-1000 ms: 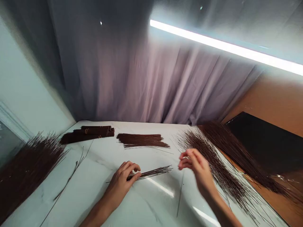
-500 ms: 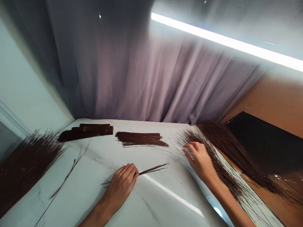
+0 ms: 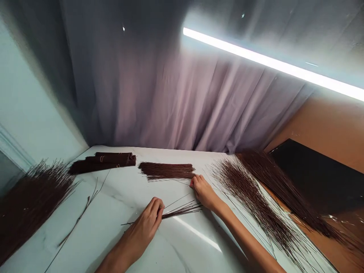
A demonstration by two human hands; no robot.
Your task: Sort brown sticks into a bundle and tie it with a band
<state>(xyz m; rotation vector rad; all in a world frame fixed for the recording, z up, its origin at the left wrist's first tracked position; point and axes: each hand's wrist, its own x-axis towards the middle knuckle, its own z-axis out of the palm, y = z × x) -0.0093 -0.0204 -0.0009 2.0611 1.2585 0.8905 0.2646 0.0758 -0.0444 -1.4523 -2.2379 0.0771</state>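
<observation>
My left hand is closed around a small bunch of thin dark brown sticks. Their ends fan out to the right, and a few tips poke out on the other side. At the right end of a flat, neat pile of the same sticks, my right hand has its fingers pinched together, low over the table. One loose thin stick lies along the pile's front edge and meets these fingertips; the fingers partly hide its end.
Tied dark bundles lie at the back left of the white table. A large stick heap covers the left side, with a few loose sticks beside it. More heaps stretch along the right edge, near a black panel.
My right hand has moved left from the right-hand heap to the end of the neat pile, its fingers now pinched. The sticks in my left hand have spread apart. The view has tilted slightly.
</observation>
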